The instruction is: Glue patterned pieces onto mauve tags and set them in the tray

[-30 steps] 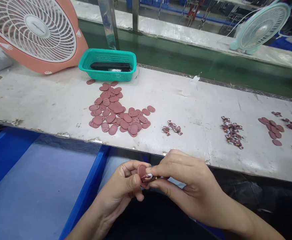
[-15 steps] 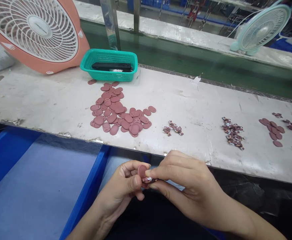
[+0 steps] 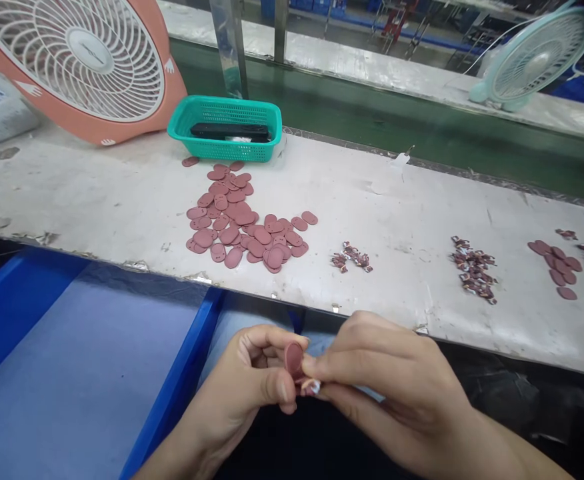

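Observation:
Between the fingers of my left hand (image 3: 252, 380) is a reddish-brown oval disc (image 3: 293, 358), held tilted up on edge. My right hand (image 3: 387, 380) pinches a small painted figure (image 3: 311, 387) in brown, white and orange against the disc's lower part. Both hands are closed and meet just in front of the table edge. Fingertips hide part of the figure and where it touches the disc. Beyond them on the table lies a heap of similar oval discs (image 3: 242, 213), some showing small holes. To its right is a little group of small painted figures (image 3: 352, 257).
A green basket (image 3: 225, 150) with dark items stands behind the discs, beside an orange fan (image 3: 92, 60). More figures (image 3: 473, 270) and discs (image 3: 557, 263) lie at right. A blue bin (image 3: 172, 380) sits below the table edge (image 3: 277, 299). A mint fan (image 3: 535, 63) stands across.
Both hands have shifted slightly right and down in view. The disc has turned more edge-on, and more of the painted figure shows below it. The whole view has moved a little.

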`<state>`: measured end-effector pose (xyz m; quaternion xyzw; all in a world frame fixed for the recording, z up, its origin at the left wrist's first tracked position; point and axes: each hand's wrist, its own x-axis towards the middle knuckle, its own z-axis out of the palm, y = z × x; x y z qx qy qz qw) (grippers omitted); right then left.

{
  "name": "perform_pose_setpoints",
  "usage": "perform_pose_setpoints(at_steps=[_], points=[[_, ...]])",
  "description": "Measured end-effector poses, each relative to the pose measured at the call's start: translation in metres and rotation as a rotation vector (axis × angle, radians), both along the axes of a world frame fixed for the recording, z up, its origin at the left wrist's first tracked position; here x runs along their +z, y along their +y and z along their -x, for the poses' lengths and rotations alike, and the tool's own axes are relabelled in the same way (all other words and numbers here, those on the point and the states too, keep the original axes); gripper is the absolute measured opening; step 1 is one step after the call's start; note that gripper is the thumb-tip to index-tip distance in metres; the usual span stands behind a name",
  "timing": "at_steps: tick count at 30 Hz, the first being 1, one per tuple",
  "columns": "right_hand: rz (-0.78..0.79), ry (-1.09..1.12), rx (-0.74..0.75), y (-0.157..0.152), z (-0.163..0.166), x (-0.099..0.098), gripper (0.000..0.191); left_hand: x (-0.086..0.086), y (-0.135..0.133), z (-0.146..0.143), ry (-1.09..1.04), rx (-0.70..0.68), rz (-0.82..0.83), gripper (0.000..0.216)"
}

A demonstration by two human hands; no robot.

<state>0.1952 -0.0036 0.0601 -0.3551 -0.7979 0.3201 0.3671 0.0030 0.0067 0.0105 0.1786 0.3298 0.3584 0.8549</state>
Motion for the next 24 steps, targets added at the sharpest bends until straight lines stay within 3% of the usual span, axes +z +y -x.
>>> perform_pose_setpoints(at_steps=[5, 10, 14, 24], points=[[-0.033, 0.0, -0.018, -0.007, 0.0, 0.009, 0.026, 0.006, -0.004, 0.002, -0.137, -0.094, -0.018, 0.031], [0.022, 0.023, -0.034, -0.014, 0.001, 0.011, 0.038, 0.004, -0.006, 0.004, -0.038, -0.118, -0.024, 0.033], [0.029, -0.001, -0.02, -0.011, 0.001, 0.008, 0.037, 0.003, -0.005, 0.003, -0.067, -0.115, -0.022, 0.031], [0.188, 0.053, -0.087, 0.009, 0.001, -0.018, 0.017, -0.024, 0.007, -0.003, 0.093, -0.04, 0.09, 0.039]])
